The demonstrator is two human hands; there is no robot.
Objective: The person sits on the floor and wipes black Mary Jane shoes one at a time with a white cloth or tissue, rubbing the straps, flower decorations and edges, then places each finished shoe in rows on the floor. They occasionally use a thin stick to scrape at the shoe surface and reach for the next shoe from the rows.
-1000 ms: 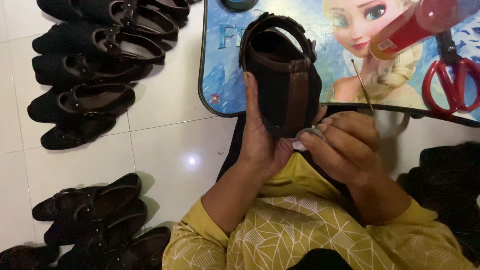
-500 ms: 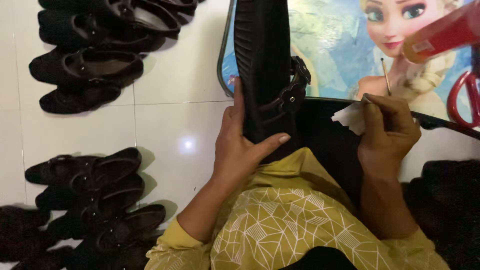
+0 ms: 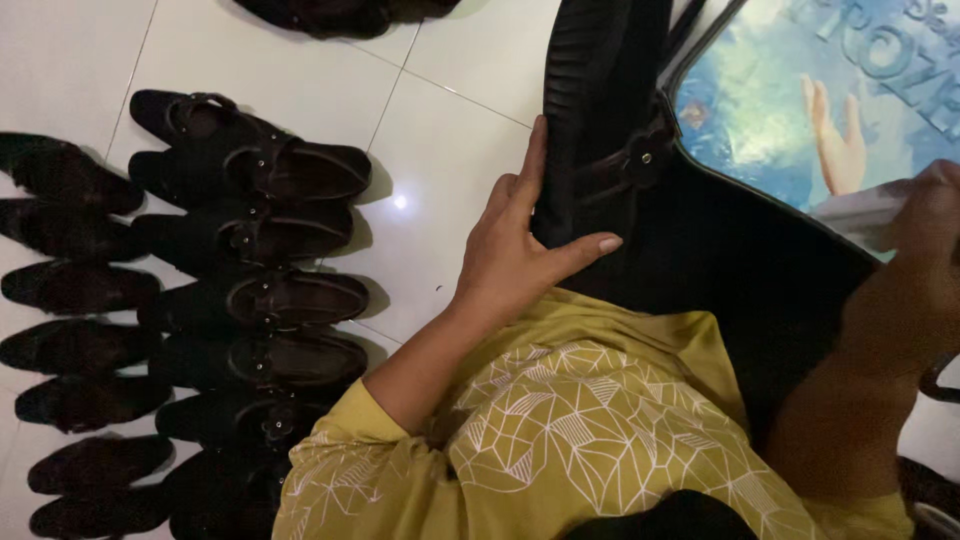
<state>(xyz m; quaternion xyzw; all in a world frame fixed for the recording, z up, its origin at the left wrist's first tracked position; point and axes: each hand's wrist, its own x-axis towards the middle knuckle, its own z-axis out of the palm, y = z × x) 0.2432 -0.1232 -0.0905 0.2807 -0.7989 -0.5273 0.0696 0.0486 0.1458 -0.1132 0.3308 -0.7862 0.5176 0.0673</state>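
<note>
Left hand grips upright black shoe; right hand at table edge with pale scrap.

Left hand [image 3: 520, 255] is clamped on the black shoe [image 3: 600, 120], thumb across its side, sole turned outward, shoe over the white floor [image 3: 440, 130] beside the blue picture table [image 3: 800, 110]. Right hand [image 3: 925, 230] pinches a pale scrap [image 3: 850, 212]; grip detail unclear. Judgement: brace the shoe against the lap, keep the thumb clear of the buckle. Finished shoes [image 3: 250, 240] lie in rows to the left.

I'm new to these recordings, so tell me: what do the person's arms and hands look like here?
Both hands are bare, no gloves or rings visible. The left hand has short, plain nails. Mustard-yellow sleeves with a thin white geometric line pattern are pushed up the forearms. The right hand lies in shadow.
</note>
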